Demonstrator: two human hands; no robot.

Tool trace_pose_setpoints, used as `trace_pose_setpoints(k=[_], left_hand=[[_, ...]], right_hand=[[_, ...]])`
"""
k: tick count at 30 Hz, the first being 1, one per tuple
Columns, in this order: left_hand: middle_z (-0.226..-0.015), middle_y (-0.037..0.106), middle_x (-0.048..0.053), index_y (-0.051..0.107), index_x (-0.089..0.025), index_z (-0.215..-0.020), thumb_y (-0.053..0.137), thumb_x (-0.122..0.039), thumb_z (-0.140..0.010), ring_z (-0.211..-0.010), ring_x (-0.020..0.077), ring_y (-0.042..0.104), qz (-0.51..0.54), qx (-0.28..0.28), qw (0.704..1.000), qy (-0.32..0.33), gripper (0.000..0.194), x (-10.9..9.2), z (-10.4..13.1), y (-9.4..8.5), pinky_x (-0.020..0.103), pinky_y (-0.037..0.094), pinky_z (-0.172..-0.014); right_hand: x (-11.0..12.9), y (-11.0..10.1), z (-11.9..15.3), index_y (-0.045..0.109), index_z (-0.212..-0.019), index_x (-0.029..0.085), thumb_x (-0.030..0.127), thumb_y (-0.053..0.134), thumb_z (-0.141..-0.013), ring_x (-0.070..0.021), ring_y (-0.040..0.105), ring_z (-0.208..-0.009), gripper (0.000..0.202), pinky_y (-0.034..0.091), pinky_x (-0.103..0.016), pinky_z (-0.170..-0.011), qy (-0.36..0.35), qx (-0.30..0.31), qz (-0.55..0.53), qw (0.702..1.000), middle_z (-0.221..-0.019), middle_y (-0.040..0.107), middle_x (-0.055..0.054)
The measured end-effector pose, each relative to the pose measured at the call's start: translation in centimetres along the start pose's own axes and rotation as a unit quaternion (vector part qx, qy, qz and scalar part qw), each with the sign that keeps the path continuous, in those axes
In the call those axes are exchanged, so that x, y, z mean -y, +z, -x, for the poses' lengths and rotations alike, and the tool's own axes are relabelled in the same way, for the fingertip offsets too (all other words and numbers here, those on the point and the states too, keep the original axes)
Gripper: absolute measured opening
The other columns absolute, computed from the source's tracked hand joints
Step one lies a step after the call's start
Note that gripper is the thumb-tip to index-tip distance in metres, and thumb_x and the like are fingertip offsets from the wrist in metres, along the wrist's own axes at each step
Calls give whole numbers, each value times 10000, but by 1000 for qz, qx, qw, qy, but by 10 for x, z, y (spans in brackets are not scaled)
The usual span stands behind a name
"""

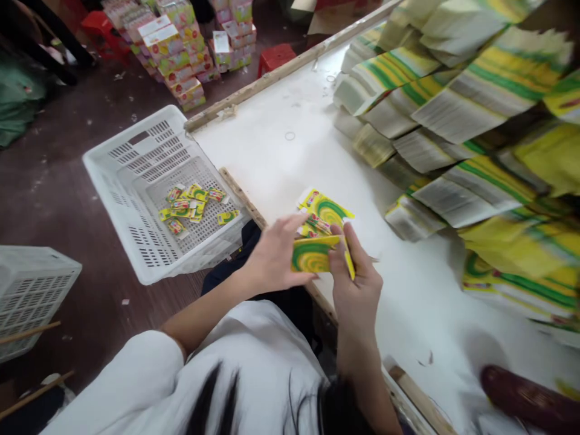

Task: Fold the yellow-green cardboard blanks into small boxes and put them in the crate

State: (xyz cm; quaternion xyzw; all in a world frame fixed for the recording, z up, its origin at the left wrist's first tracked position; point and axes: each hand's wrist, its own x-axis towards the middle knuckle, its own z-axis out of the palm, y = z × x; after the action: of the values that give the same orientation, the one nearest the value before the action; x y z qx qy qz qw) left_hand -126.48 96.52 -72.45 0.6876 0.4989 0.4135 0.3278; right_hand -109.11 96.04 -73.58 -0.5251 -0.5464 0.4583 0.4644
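Between my hands is a small yellow and green carton [312,256] with a ring pattern, its narrow flap side turned to the right. My left hand [277,254] grips its left end, thumb below and fingers above. The right end is pinched in the fingers of my right hand [356,260]. Just beyond them, more yellow and green cartons [327,207] lie on the white table [267,160], partly hidden by my fingers. To the left, a white plastic crate [151,266] holds several small yellow-green cartons [197,193].
Tall stacks of flat yellow-green cartons [475,109] cover the table's right side. A dark red object [530,396] lies at the lower right. Wooden strips [240,196] edge the table. Another crate [34,290], red stools [277,57] and piled boxes [181,54] stand on the floor.
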Motion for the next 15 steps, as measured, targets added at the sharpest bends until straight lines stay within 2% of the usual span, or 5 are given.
trace_pose_setpoints(k=[2, 4, 8, 11, 15], left_hand=[[-1371, 544, 147, 484, -243, -1377, 876, -385, -662, -1254, 337, 534, 36, -35, 998, -23, 828, -4, 1, -5, 497, 413, -1099], [-1347, 581, 120, 554, -246, -1307, 831, -334, -744, -1244, 294, 565, 143, -68, 987, -39, 634, -10, 1, -6, 440, 441, -1085], [-1259, 648, 68, 647, -242, -1096, 686, -367, -892, -1157, 230, 650, 399, -186, 892, -106, 243, -24, -6, -1, 389, 505, -1029], [-1039, 706, 34, 666, -232, -981, 601, -424, -943, -1010, 195, 703, 474, -259, 830, -143, 207, -29, -16, 0, 359, 559, -940], [-847, 676, 6, 652, -230, -920, 602, -500, -923, -839, 167, 699, 508, -282, 796, -169, 275, -27, -24, -1, 360, 584, -883]], right_hand=[[-1, 1, -1, 333, -1564, 278, 354, 508, -1007, -279, 558, -1339, 589, 492, -549, -1086, 15, -42, -41, 998, -1502, 527, -100], [0, 3, -1, 267, -1587, 300, 359, 516, -1004, -285, 470, -1416, 637, 457, -541, -1122, -32, -17, -20, 999, -1584, 413, -97], [4, 6, 2, 323, -1560, 362, 319, 544, -993, -290, 250, -1526, 611, 377, -522, -1187, -157, 56, 99, 981, -1677, 188, -34], [6, 6, 1, 464, -1495, 340, 376, 587, -972, -306, 351, -1484, 538, 439, -495, -1145, -191, 120, 117, 967, -1664, 238, -68], [6, 5, -2, 652, -1328, 324, 340, 698, -900, -306, 473, -1411, 430, 478, -489, -1110, -165, 159, 53, 972, -1584, 414, -92]])
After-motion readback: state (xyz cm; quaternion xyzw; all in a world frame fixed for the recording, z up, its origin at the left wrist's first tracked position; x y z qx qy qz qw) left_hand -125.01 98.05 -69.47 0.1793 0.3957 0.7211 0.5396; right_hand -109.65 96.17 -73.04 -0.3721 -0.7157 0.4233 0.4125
